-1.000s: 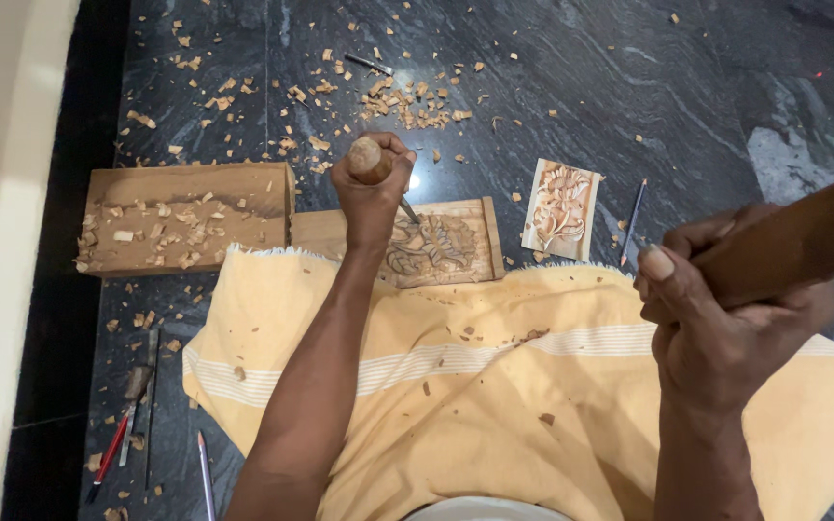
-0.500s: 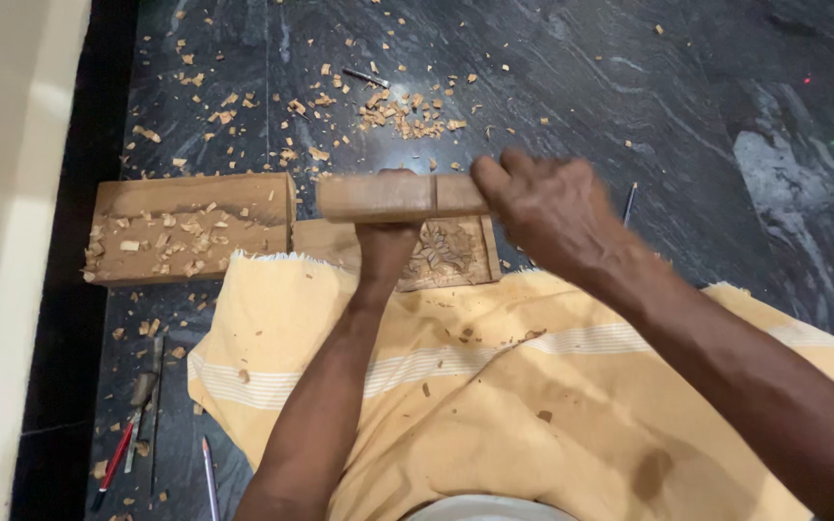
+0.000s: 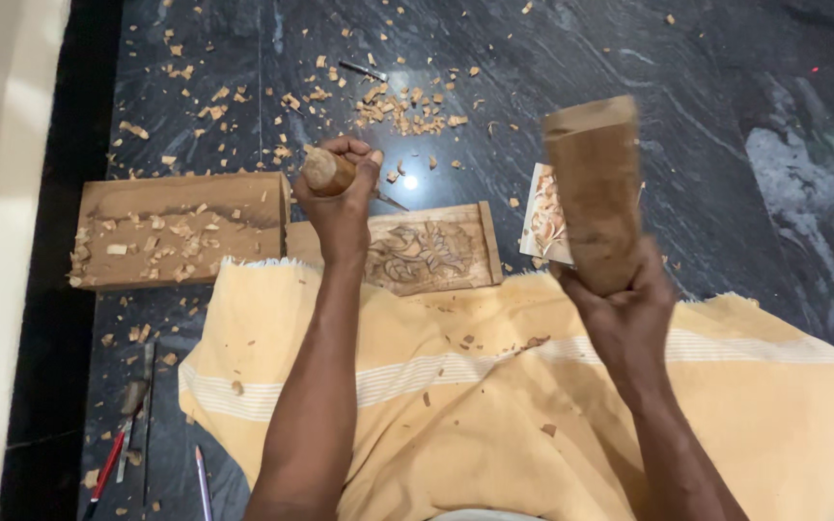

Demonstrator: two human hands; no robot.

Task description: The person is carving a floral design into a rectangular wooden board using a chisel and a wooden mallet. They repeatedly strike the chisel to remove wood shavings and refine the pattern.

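Watching through the head camera, I saw both arms bare from the elbow down, no sleeves, no watch, no rings on the left hand [image 3: 340, 198] or the right hand [image 3: 629, 314]. A yellow cloth [image 3: 494, 405] with a pale stripe and a fringed edge covered the lap. Wood chips clung to it in places.

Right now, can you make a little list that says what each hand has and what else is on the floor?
left hand: grips a chisel by its round wooden handle, over the carved panel
right hand: holds a wooden mallet raised upright, clear of the chisel
second carving: small piece, partly behind the mallet
wooden block: left of the panel, covered in chips
lap: yellow cloth
floor: dark stone, scattered wood chips
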